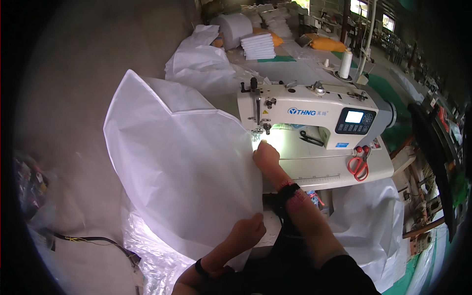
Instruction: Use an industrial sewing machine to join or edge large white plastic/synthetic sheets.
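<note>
A large white fabric sheet [182, 162] with stitched edges spreads to the left of the white sewing machine [295, 105] and hangs over the front of its table. My right hand [267, 156] is closed on the sheet's right edge, close by the lit needle area. Nearer to me, my left hand [247, 232] grips the same edge lower down, its fingers curled in. The presser foot [256, 132] sits just beyond my right fingertips; whether the fabric lies under it I cannot tell.
Red-handled scissors [358, 168] and black thread snips [311, 138] lie on the machine bed. A white thread cone [346, 64] stands behind the machine. Folded white stacks [258, 46] sit on the far table. Clear plastic [152, 250] hangs below the sheet, white fabric [368, 223] at right.
</note>
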Demonstrator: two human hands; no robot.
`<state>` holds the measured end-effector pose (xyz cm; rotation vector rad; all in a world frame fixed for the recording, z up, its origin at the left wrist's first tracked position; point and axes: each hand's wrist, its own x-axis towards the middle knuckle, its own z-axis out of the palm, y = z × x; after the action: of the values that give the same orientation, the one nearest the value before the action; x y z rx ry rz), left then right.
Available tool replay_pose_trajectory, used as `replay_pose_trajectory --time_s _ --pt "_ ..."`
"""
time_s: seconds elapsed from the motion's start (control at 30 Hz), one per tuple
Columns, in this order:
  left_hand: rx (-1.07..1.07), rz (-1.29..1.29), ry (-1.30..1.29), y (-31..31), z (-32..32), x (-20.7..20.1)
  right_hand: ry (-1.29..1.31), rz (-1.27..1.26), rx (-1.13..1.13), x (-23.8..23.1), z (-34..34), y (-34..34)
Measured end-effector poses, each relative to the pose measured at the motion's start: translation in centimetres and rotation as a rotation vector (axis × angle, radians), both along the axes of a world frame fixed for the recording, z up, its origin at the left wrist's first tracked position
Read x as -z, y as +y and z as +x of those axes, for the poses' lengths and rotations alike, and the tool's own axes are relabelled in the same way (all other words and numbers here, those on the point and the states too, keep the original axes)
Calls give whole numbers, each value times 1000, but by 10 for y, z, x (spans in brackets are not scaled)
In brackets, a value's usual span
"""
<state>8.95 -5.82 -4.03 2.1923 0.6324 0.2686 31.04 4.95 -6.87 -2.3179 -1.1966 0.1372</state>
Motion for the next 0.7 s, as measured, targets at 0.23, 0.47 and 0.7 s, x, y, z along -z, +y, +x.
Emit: replay_pose_trajectory --time_s 0.23,0.47,0.7 --pt "34 -24 -61 8 -8 19 5 -40 81 -1 -14 7" --pt "17 -137 -140 14 -20 33 -40 -6 77 -1 -23 3" --pt "54 -181 -282 16 -18 33 -90 -51 118 -8 -25 11"
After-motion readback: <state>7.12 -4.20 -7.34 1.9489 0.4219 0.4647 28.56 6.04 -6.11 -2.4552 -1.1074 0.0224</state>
